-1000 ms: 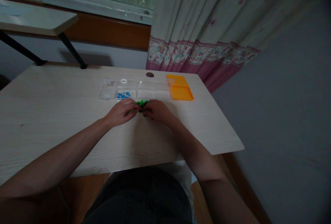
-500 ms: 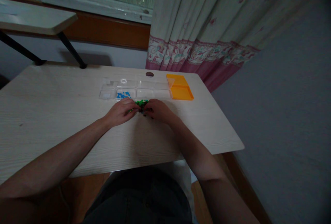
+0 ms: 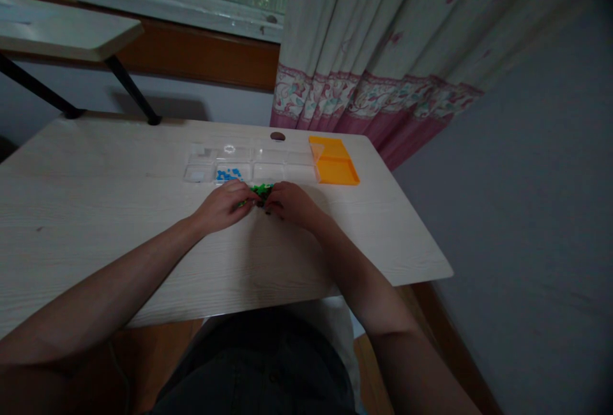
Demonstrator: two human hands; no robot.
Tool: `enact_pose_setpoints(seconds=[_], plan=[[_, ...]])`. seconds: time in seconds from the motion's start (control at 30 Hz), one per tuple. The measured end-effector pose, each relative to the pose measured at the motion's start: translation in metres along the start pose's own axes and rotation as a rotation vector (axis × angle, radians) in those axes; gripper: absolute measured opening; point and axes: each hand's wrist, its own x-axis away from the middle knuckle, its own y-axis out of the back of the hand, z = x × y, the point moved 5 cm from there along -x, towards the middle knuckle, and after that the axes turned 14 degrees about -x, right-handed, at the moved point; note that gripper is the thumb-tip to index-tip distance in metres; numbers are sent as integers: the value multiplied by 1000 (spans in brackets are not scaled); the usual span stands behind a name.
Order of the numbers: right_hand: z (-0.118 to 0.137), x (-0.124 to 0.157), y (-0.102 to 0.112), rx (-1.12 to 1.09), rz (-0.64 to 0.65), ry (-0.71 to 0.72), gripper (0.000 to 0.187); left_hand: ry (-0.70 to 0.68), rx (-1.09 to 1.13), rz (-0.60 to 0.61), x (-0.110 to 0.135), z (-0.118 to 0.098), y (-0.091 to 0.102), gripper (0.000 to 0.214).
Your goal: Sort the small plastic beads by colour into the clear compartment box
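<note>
A small pile of green and dark pieces [image 3: 261, 191] lies on the table between my hands. My left hand [image 3: 227, 205] is at the pile's left side, its fingers curled in and the fingertips touching the pieces. From the right, my right hand [image 3: 291, 203] reaches into the same pile with bent, closed fingers. Whatever either hand pinches is too small and too dark to name. Just beyond the hands stands a clear compartment box [image 3: 268, 173]. Small blue pieces [image 3: 228, 175] lie in one of its front compartments.
Two orange trays, joined side by side [image 3: 336, 171], sit at the right end of the clear box. A dark round spot [image 3: 278, 136] is near the table's back edge. On the left, a raised shelf [image 3: 71, 32] stands on black legs. A curtain [image 3: 364, 83] hangs behind.
Both hands stay at the pile. The right fingers have shifted slightly, and a few dark bits near them look a little different. The box and trays have not moved.
</note>
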Motion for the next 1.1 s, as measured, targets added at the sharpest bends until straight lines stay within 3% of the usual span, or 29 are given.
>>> enact_pose_setpoints(seconds=[0.17,0.27,0.47,0.87,1.1], plan=[[-11,-2,10,-320,-168,-95,12,14,-9,-45,1,3,1,26],[-15,-1,11,-564,-278,-177,20,50,-4,-102,1,3,4,28],[-21,-2,-3,-919,-314,-262,31,83,-39,-163,2,1,8,31],[-23,-6,-18,-958,-265,-250,30,99,-81,-200,5,3,12,26],[-20,-5,-10,-878,-301,-267,26,149,-113,-250,8,9,10,27]])
